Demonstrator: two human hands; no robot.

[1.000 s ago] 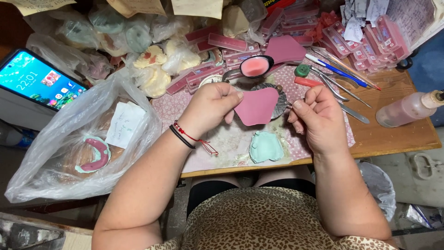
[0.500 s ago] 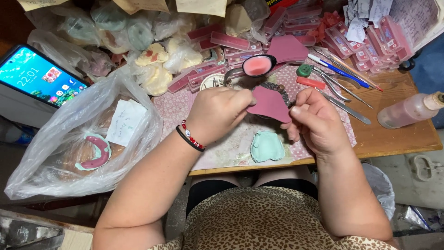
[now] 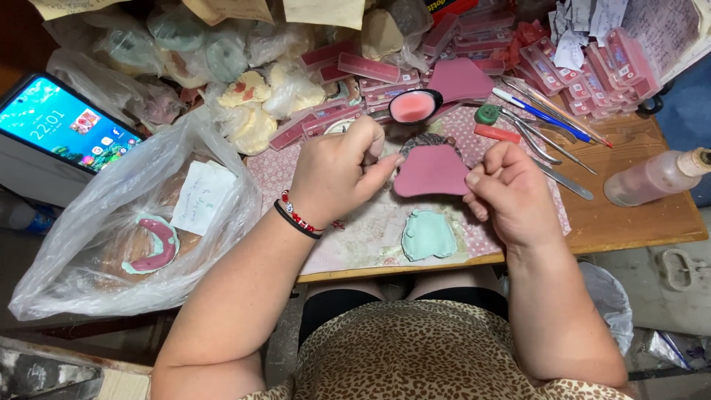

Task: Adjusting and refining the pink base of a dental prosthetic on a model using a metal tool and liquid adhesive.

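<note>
Both of my hands grip a flat pink wax sheet above the patterned mat. My left hand pinches its left edge, a red and black bracelet on the wrist. My right hand pinches its right edge. A dark arched piece peeks out just behind the sheet. A pale green dental cast lies on the mat just below the sheet.
A small black bowl of pink material and metal tools lie behind. A squeeze bottle lies on the right. A clear plastic bag with a cast sits left, beside a lit phone. Several bagged casts and pink boxes crowd the back.
The pink sheet has turned from tilted to nearly level between my hands. Both hands shifted slightly and kept hold of it.
</note>
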